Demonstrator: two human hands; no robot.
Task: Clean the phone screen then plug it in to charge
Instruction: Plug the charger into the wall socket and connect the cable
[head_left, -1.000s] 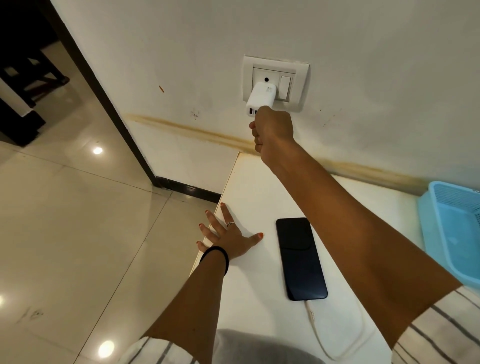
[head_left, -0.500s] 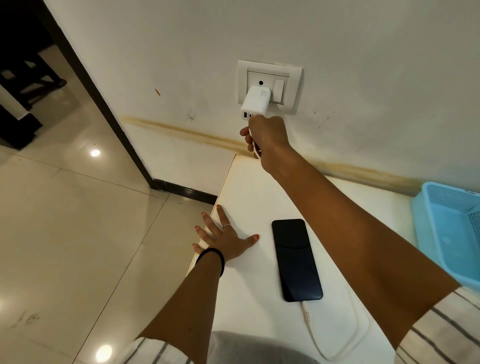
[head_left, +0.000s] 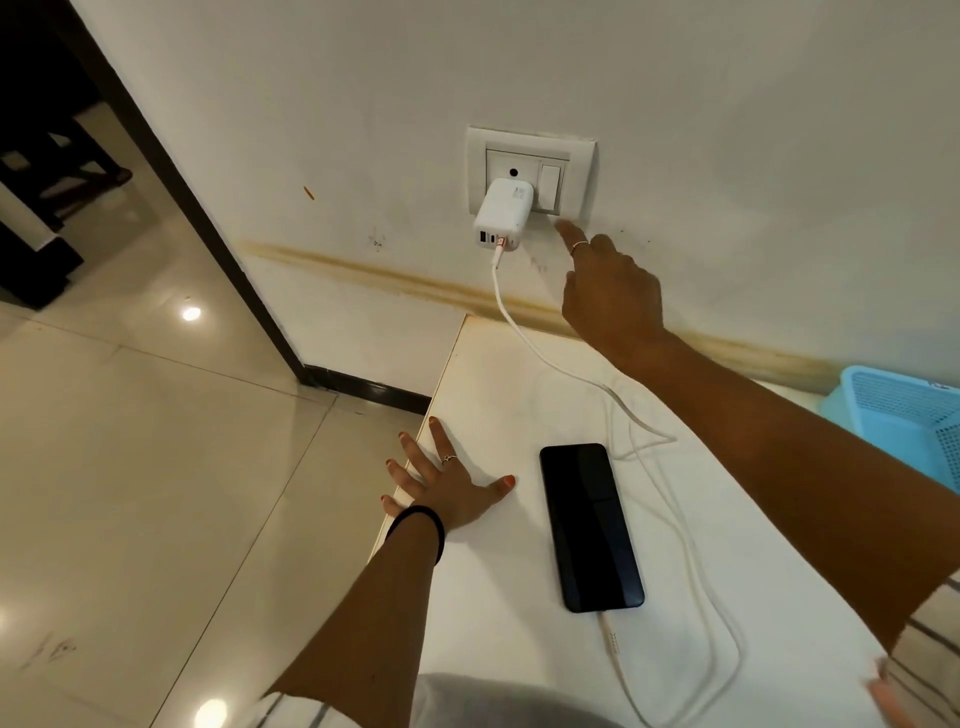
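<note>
since half a second ago: right hand off the cable end and moved right of the charger, forefinger now stretched up to the lower edge of the wall switch, other fingers loosely curled, gripping nothing. cannot quite tell whether fingertip touches the rocker or stops just short. cable seated in a port on the charger's underside, hanging down the wall, looping over the surface and running into the near end of the phone. phone flat, screen up and dark, near the middle of the surface. left hand spread flat, palm down at the surface's left edge, just beside the phone, apart from it.

risks from here: glancing push off the rocker's edge, leaving power off and screen dark. knuckles brushing the charger and loosening it in the socket. right forearm over the slack loop, so snagging on withdrawal could drag the phone or tug the plug free. blue basket at far right, well apart, no concern.
</note>
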